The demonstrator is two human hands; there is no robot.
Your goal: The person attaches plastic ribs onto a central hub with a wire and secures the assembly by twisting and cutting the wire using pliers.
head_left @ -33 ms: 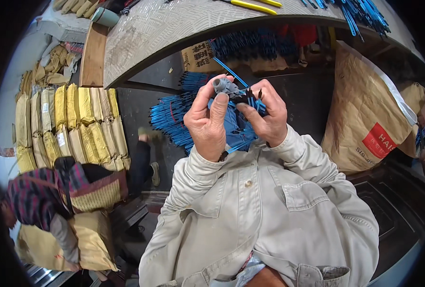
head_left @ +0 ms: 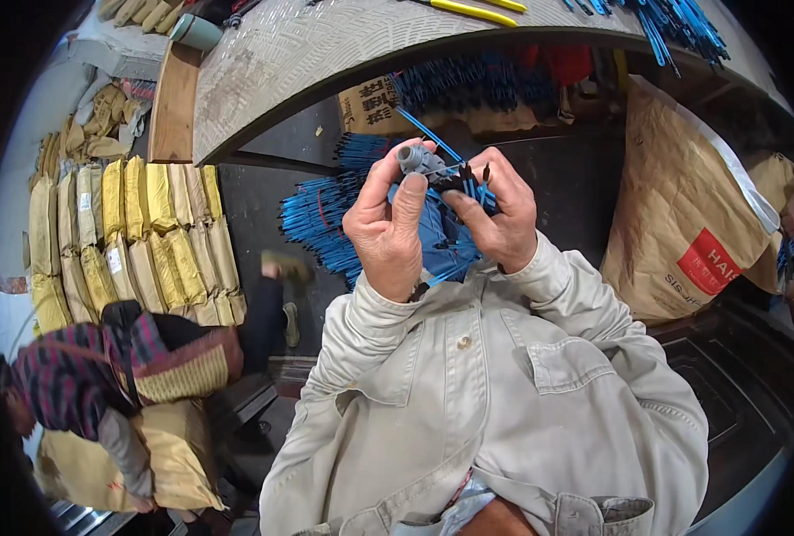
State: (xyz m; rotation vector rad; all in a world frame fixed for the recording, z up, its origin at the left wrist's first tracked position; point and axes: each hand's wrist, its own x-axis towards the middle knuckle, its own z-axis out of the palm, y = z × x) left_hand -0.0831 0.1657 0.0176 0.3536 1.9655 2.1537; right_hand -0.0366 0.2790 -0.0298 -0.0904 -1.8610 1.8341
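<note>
My left hand [head_left: 385, 223] pinches a grey, hollow plastic fitting [head_left: 412, 158] between thumb and fingers, its round open end facing up and toward me. Close beside it, my right hand [head_left: 504, 210] is closed on thin blue sticks with black tips [head_left: 468, 186]. Between the hands, black tips lie against the grey piece; whether they are inside it I cannot tell. One long blue stick [head_left: 428, 129] slants up past my left fingertips. Below and left of my hands, a large heap of blue sticks with black ends [head_left: 312, 219] fans out.
Ahead is a pale patterned worktop [head_left: 281, 71] with yellow-handled pliers [head_left: 477, 11] and more blue sticks [head_left: 674, 27]. A tall brown paper sack [head_left: 674, 196] stands right. Stacked yellow and tan packages [head_left: 151, 210] lie left. A person [head_left: 84, 366] bends over a tan sack [head_left: 178, 447] there.
The person at the left has shifted slightly, and a blurred shoe near the stacked packages has moved right. My hands hold nearly the same position.
</note>
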